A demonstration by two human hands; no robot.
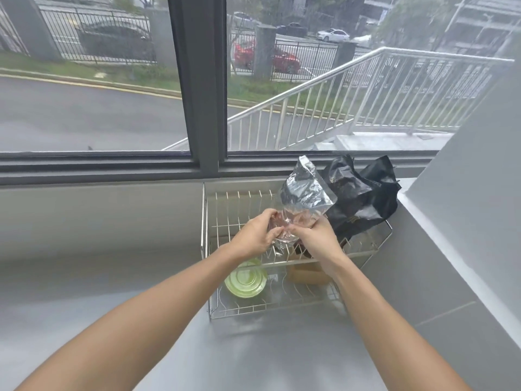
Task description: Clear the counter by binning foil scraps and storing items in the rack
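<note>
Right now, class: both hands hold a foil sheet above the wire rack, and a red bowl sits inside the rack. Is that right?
Not quite. The head view shows the bowl is green, not red. The rest holds: left hand and right hand hold the foil sheet above the wire rack.

no readable text, labels or numbers anywhere, faint gold mark on black bag (363,193) illegible

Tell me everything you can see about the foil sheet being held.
The foil sheet is silvery, crinkled and reflective. It stands upright above the wire rack, its top corner reaching the window frame. The left hand and right hand pinch its crumpled lower end. A black bag sits just behind it.
</note>
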